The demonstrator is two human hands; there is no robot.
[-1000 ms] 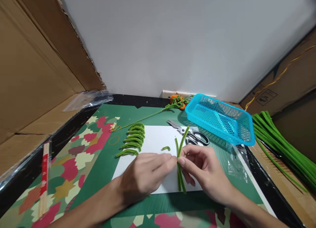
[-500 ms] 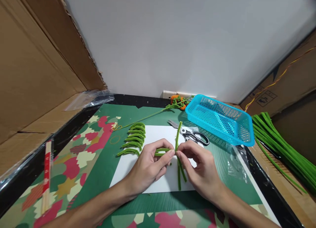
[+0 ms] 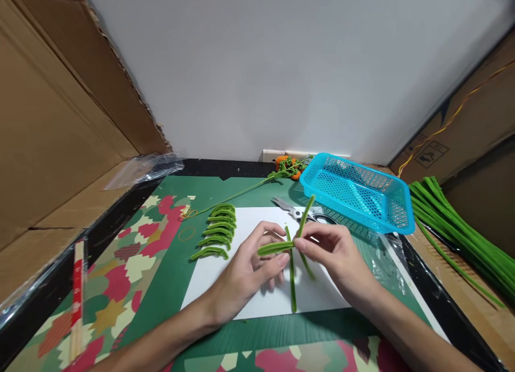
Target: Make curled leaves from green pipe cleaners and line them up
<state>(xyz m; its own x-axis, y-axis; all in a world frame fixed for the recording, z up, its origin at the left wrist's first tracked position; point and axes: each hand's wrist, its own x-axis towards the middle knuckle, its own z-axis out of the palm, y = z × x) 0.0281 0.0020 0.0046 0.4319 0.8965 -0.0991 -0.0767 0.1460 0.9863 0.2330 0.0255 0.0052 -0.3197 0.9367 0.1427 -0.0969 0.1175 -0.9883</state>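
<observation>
My right hand pinches green pipe cleaners between thumb and fingertips. One folded piece points left out of the pinch, and another crosses it, slanting up and down. My left hand is open, thumb and fingers apart around the folded end; whether it touches it I cannot tell. Below them a single straight pipe cleaner strip rests on the white paper. To the left, several bent green pipe cleaner pieces lie in a column along the paper's edge.
Scissors lie behind my right hand. A blue perforated basket stands at the back right, beside an orange flower on a green stem. A bundle of long green pipe cleaners is far right. Wrapped chopsticks lie far left.
My left fingers have opened off the pipe cleaners. My right hand has moved slightly right and tilted the held pieces, separating them from the strip that stays on the paper.
</observation>
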